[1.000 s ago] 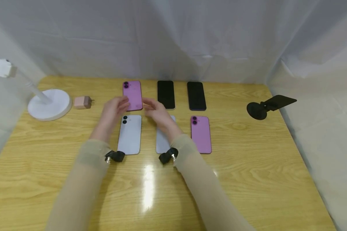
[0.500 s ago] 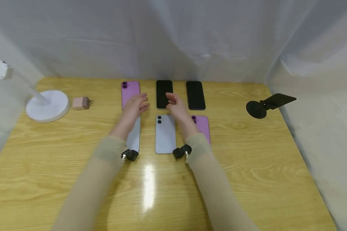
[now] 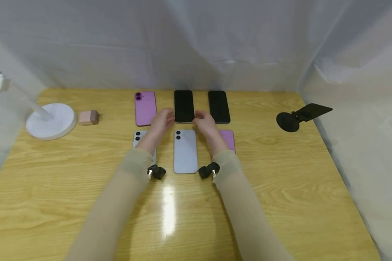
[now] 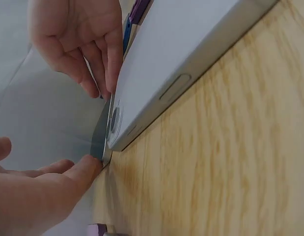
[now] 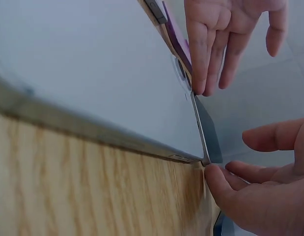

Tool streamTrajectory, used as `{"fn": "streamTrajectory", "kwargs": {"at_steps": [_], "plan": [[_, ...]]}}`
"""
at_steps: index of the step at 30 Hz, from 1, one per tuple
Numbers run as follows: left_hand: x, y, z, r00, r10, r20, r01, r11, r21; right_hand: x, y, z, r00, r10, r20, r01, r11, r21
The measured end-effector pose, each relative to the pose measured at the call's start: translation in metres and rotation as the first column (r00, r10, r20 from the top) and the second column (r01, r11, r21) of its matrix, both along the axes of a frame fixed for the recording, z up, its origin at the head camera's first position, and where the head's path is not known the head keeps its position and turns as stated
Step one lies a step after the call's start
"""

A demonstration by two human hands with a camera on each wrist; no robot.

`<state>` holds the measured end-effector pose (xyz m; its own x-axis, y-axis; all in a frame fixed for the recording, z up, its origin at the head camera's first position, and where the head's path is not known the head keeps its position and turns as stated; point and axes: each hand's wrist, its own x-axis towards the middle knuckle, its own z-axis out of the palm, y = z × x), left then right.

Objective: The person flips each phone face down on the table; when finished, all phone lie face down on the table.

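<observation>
— Where do we stand?

— Our left hand [image 3: 161, 121] and right hand [image 3: 205, 123] flank the near end of the middle black phone [image 3: 184, 106] in the far row. Fingertips touch its two near corners, fingers only loosely bent; neither grip has closed round it yet, and it lies flat on the bench [image 3: 281, 174].

— And next?

— We judge we must pinch the thin edges and raise it evenly. It's a slim, glossy slab with rounded corners, likely slippery, and the pale blue phone [image 3: 185, 151] lies just below our grip.
</observation>
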<state>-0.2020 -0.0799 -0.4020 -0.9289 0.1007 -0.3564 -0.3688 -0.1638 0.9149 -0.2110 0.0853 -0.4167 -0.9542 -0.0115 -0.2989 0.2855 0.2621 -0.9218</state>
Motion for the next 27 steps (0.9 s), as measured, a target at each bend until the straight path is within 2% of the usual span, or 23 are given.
{"fn": "streamTrajectory", "kwargs": {"at_steps": [4, 11, 20, 27], "plan": [[-0.0007, 0.0042, -0.0008, 1.0, -0.023, 0.012, 0.024, 0.999, -0.031, -0.0002, 0.0004, 0.0004, 1.0, 0.005, 0.017, -0.005, 1.0, -0.002], [0.0007, 0.0069, -0.0024, 0.998, -0.043, 0.053, 0.051, 0.986, -0.156, -0.0017, -0.001, -0.0003, 1.0, 0.012, 0.012, -0.012, 1.0, 0.025], [0.001, 0.01, -0.0028, 0.999, -0.015, 0.04, 0.021, 0.987, -0.16, -0.0037, -0.0021, -0.0035, 0.997, -0.071, 0.034, 0.075, 0.991, -0.115], [0.0019, 0.0087, -0.0036, 0.998, -0.039, 0.04, 0.045, 0.987, -0.152, -0.0031, -0.0021, -0.0085, 0.992, -0.129, 0.008, 0.127, 0.967, -0.221]]}}
